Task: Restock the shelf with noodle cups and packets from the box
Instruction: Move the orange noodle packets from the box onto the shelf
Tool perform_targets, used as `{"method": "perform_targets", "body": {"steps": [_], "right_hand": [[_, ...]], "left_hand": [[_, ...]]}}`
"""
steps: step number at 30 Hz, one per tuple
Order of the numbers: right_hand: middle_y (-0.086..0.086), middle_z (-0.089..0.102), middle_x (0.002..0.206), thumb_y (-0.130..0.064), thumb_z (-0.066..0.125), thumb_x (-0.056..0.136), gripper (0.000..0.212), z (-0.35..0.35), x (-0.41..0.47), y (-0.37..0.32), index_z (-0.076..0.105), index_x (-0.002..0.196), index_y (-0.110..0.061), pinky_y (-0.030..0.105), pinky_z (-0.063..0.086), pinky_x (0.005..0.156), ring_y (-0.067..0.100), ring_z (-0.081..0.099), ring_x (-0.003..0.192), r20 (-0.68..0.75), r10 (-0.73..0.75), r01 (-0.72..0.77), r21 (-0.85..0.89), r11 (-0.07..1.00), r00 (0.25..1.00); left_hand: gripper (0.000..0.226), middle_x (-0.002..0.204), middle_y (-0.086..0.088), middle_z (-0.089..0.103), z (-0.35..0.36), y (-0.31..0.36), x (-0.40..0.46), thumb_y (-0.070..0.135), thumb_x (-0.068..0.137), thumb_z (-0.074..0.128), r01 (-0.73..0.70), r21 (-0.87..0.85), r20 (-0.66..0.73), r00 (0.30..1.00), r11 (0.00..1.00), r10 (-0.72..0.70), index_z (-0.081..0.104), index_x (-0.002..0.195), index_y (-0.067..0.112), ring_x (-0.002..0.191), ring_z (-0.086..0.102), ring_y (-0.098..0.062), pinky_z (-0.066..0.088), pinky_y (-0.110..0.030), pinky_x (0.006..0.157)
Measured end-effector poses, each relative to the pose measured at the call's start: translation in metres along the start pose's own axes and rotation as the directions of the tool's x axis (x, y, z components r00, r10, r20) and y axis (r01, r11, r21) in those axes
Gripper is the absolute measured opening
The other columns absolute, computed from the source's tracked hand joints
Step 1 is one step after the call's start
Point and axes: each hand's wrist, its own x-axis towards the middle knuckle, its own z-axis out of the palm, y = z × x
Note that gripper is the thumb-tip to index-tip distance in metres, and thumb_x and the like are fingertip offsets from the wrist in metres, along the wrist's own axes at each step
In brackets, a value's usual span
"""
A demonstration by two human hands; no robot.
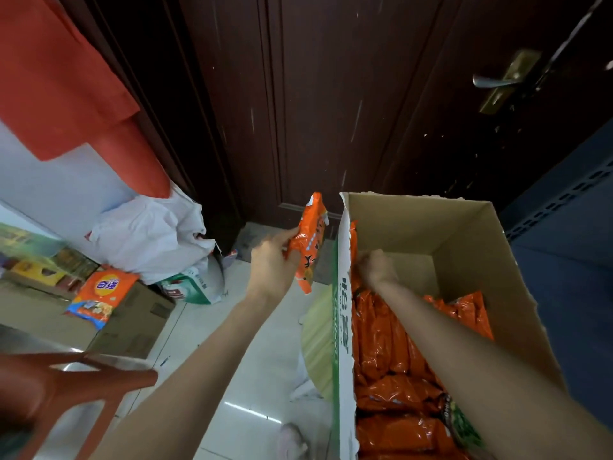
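An open cardboard box [464, 224] stands at the right, filled with several orange noodle packets [388, 346]. My left hand [270, 260] grips one orange noodle packet [310, 244], held upright just left of the box's far corner. My right hand [376, 268] reaches down inside the box by its left wall, fingers curled on the top edge of a packet [353, 247] standing there. No shelf is in view.
A dark wooden door [331, 94] with a metal handle [494, 82] stands behind the box. At left sit a white bag [149, 234], an orange detergent bag [102, 293] on a carton [132, 327], and a red stool [76, 386]. The floor is pale tile [238, 376].
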Motion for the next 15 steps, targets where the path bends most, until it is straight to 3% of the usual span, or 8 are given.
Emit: {"method": "perform_targets", "body": {"steps": [2,4,7,11,13,15], "right_hand": [[0.014,0.068,0.099,-0.01,0.047,0.093,0.021,-0.008,-0.008,-0.005,0.067,0.089,-0.012,0.033,0.049,0.082,0.03,0.063,0.096,-0.064,-0.04,0.045,0.074,0.996,0.997],[0.004,0.066,0.093,-0.011,0.054,0.093,0.014,-0.02,-0.019,-0.009,0.067,0.087,-0.011,0.025,0.042,0.075,0.02,0.06,0.09,-0.151,-0.1,0.118,0.114,0.986,0.983],[0.0,0.064,0.094,-0.015,0.058,0.092,0.009,-0.045,-0.039,-0.017,0.065,0.089,-0.011,0.023,0.04,0.078,0.012,0.054,0.087,-0.254,-0.191,0.232,0.142,0.962,0.948],[0.003,0.068,0.087,-0.017,0.057,0.093,0.011,-0.081,-0.063,-0.02,0.062,0.083,-0.016,0.04,0.053,0.084,0.018,0.064,0.085,-0.377,-0.18,0.298,0.281,0.912,0.908],[0.006,0.068,0.088,-0.018,0.056,0.093,0.011,-0.101,-0.077,-0.018,0.062,0.085,-0.016,0.043,0.056,0.08,0.022,0.066,0.086,-0.454,-0.175,0.346,0.327,0.88,0.874],[0.006,0.068,0.087,-0.018,0.054,0.094,0.012,-0.122,-0.092,-0.013,0.06,0.084,-0.015,0.037,0.057,0.071,0.023,0.066,0.085,-0.515,-0.166,0.376,0.335,0.864,0.841]], "left_hand": [[0.039,0.111,-0.007,0.066,-0.004,0.002,0.001,0.003,0.089,0.052,-0.01,-0.015,-0.022,1.0,1.0,0.009,0.06,0.126,0.013,0.092,0.059,-0.015,0.047,-0.023,0.08],[0.038,0.112,-0.007,0.066,-0.009,0.006,0.002,0.006,0.089,0.054,-0.026,-0.04,-0.062,0.998,0.999,0.023,0.059,0.126,0.015,0.097,0.061,-0.018,0.05,-0.027,0.083],[0.04,0.11,-0.006,0.064,-0.022,0.015,0.003,0.007,0.089,0.054,-0.078,-0.092,-0.132,0.989,0.993,0.066,0.058,0.127,0.017,0.096,0.061,-0.015,0.047,-0.016,0.079],[0.043,0.103,-0.002,0.063,-0.042,0.042,0.002,0.006,0.087,0.056,-0.175,-0.135,-0.209,0.967,0.975,0.145,0.058,0.128,0.019,0.084,0.057,-0.005,0.039,0.001,0.071],[0.043,0.102,-0.001,0.063,-0.047,0.062,0.001,0.007,0.087,0.056,-0.237,-0.16,-0.224,0.954,0.958,0.199,0.058,0.128,0.02,0.082,0.057,-0.004,0.04,0.0,0.073],[0.043,0.104,-0.001,0.062,-0.047,0.085,-0.005,0.008,0.088,0.056,-0.294,-0.19,-0.221,0.942,0.937,0.251,0.057,0.129,0.02,0.085,0.058,-0.005,0.044,-0.004,0.076]]}}
